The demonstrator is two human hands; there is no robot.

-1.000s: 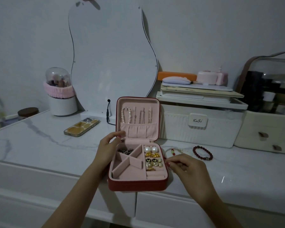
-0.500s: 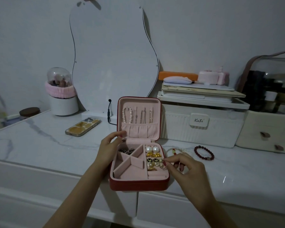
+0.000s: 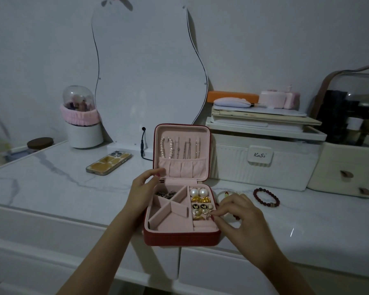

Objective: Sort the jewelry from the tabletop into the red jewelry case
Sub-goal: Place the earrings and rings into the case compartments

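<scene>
The red jewelry case (image 3: 180,239) lies open at the table's front edge, pink inside. Pearl and gold earrings (image 3: 200,202) fill its right strip, a dark chain (image 3: 166,194) lies in a back compartment, and necklaces (image 3: 179,146) hang in the upright lid. My left hand (image 3: 142,193) holds the case's left side near the hinge. My right hand (image 3: 235,211) pinches a small earring (image 3: 209,216) over the right strip. A light beaded bracelet (image 3: 225,193) lies partly hidden behind my right hand. A dark red bead bracelet (image 3: 266,198) lies on the table further right.
A phone (image 3: 108,162) lies left of the case. A white storage box (image 3: 262,162) and a drawer organizer (image 3: 347,171) stand behind on the right. A wavy mirror (image 3: 149,71) and a brush holder (image 3: 81,120) are at the back.
My right hand has moved left from the table beside the case to the case's right strip, now pinching a small earring. The left hand has stayed on the case.
</scene>
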